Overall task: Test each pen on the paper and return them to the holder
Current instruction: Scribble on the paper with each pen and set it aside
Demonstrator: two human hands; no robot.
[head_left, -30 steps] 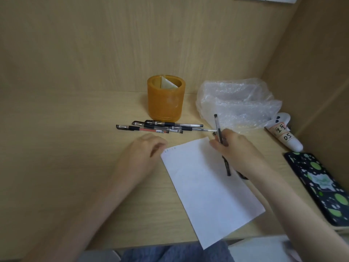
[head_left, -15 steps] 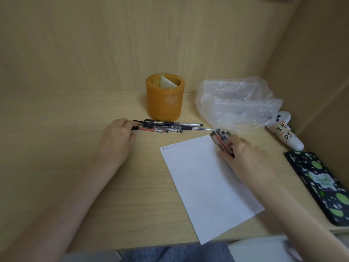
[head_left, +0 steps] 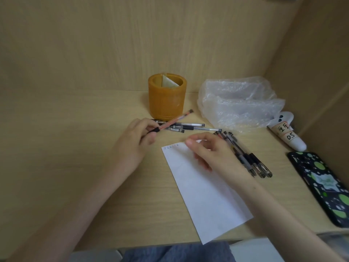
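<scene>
Two hands are above the desk (head_left: 75, 148) in the head view. The left hand (head_left: 136, 142) pinches a red pen (head_left: 174, 120) by its black grip, and the far end of the pen points toward the orange holder (head_left: 166, 101). The right hand (head_left: 213, 154) is over the top of the paper (head_left: 207, 197) with loose fingers and holds nothing. Dark pens (head_left: 247, 157) lie just beside it, and other pens (head_left: 190, 127) lie in front of the holder.

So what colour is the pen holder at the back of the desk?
The pen holder is amber orange, clearest in the head view.
</scene>
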